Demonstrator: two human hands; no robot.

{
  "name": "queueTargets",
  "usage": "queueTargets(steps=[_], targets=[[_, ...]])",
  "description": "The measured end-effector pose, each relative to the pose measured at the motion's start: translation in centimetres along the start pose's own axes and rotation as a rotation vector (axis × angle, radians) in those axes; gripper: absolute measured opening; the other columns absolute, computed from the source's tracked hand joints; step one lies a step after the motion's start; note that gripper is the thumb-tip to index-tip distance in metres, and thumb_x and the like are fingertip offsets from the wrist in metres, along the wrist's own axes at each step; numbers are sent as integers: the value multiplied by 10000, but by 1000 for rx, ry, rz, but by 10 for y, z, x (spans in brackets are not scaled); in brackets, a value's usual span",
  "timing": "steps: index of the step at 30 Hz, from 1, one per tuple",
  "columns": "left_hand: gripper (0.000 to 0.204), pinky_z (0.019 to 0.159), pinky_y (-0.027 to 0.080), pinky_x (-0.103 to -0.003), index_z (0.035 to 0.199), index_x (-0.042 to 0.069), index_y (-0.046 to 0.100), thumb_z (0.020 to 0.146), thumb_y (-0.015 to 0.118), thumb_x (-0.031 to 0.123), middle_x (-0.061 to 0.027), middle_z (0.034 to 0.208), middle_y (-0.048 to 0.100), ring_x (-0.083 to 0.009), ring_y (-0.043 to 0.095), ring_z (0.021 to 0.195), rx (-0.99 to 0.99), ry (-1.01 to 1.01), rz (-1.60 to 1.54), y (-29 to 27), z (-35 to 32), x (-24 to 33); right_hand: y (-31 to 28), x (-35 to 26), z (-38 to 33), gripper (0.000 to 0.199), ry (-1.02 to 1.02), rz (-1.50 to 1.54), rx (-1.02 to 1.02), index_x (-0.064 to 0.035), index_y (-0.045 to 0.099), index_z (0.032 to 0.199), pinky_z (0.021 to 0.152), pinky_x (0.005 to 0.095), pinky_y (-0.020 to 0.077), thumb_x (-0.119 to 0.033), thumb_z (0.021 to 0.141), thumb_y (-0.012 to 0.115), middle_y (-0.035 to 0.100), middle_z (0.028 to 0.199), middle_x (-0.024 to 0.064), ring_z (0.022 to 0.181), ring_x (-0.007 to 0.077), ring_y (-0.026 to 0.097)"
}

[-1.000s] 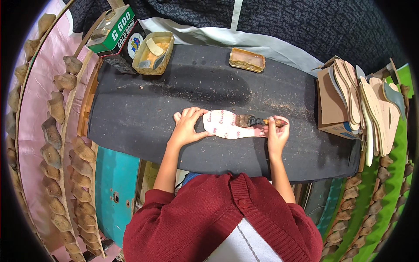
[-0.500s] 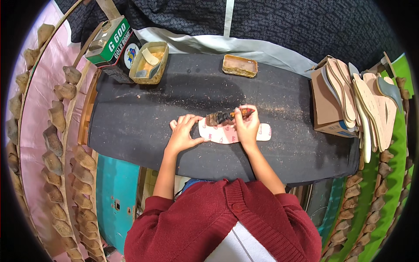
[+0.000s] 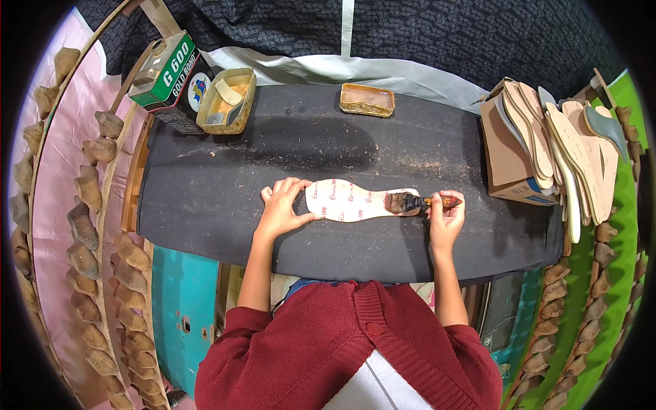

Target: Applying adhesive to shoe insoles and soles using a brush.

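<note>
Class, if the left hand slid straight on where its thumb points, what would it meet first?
The printed insole: its wide end lies right beside the thumb tip of the left hand, though exact contact is unclear.

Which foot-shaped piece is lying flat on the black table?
The white one with red print, beside the left hand, under the brush in the right hand. The other foot-shaped pieces are bunched at the cardboard box.

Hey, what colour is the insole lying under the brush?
The insole is white with red printing scattered across it; it shows best in the head view.
</note>
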State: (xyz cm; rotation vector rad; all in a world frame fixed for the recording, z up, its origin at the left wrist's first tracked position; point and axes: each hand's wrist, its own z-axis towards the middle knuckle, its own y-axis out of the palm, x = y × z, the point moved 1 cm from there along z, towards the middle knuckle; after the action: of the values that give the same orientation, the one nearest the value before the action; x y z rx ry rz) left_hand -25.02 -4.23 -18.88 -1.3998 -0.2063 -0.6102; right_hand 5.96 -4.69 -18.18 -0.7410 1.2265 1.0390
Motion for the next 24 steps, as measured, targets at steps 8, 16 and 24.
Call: queueTargets(steps=[8, 16, 24], targets=[[666, 828, 226, -366, 1062, 140, 514, 488, 767, 364, -28, 1029, 494, -215, 420, 1025, 23, 32, -3, 0, 1, 3, 100, 8, 1, 135, -27, 190, -196, -38, 473, 891, 589, 190, 404, -45, 796, 568, 508, 787, 13, 671, 57, 479], [659, 836, 219, -355, 1060, 141, 521, 497, 765, 381, -21, 1018, 504, -204, 419, 1027, 12, 11, -1, -1, 0, 2, 66, 29, 7, 148, 31, 102, -96, -37, 458, 907, 623, 196, 405, -55, 802, 560, 501, 810, 24, 708, 63, 475], [663, 837, 212, -355, 1060, 148, 524, 483, 771, 364, -19, 1020, 506, -198, 425, 1016, 6, 15, 11, 0, 1, 2, 5, 13, 15, 137, -14, 51, -25, -41, 447, 905, 472, 171, 390, -37, 811, 546, 488, 723, 13, 537, 41, 456]])
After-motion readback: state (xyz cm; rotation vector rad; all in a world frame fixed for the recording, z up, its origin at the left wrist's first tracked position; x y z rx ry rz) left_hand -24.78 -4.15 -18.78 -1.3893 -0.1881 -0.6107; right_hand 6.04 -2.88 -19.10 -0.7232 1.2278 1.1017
